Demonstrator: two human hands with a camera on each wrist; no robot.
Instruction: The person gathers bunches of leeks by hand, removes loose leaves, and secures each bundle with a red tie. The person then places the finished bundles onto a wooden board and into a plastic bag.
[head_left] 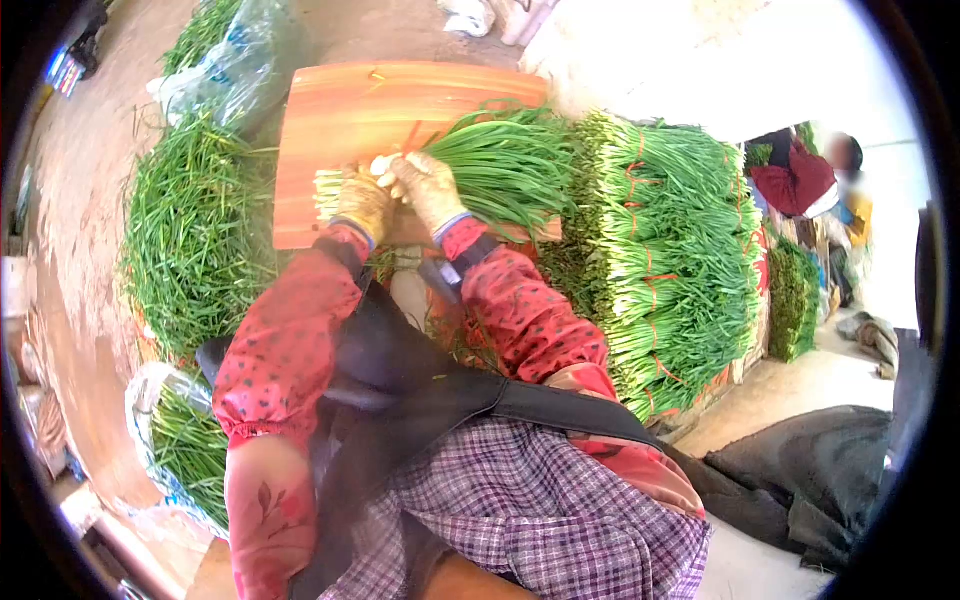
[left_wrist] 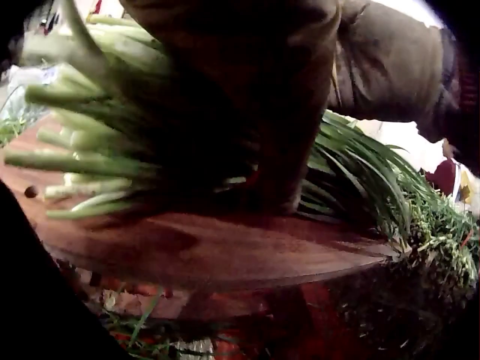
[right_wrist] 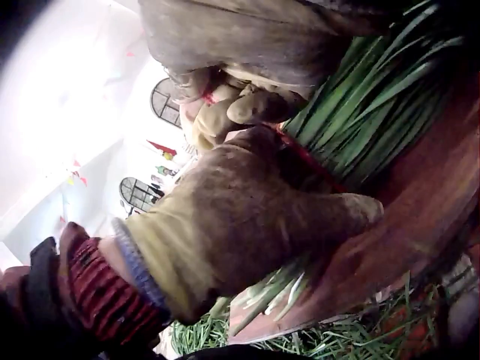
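Note:
A bundle of green chives (head_left: pixel 500 155) lies across an orange-brown wooden board (head_left: pixel 335 110), pale stem ends to the left. Both hands wear yellowish, soiled gloves. My left hand (head_left: pixel 365 205) grips the bundle near its stems (left_wrist: pixel 97 180); in the right wrist view its thumb (right_wrist: pixel 352 210) stretches over the board. Close beside it, my right hand (head_left: pixel 428 190) has curled fingers (right_wrist: pixel 259 109) pinching a thin red tie (right_wrist: pixel 311 159). That tie runs along the bundle between the hands. Shadow hides the left palm in the left wrist view.
Tied chive bundles (head_left: pixel 680 270) stand stacked at the right. Loose chives (head_left: pixel 190 230) are heaped left of the board, with a clear plastic bag (head_left: pixel 230 75) above and a bagged pile (head_left: pixel 190 445) below. Another person (head_left: pixel 850 190) is at the far right.

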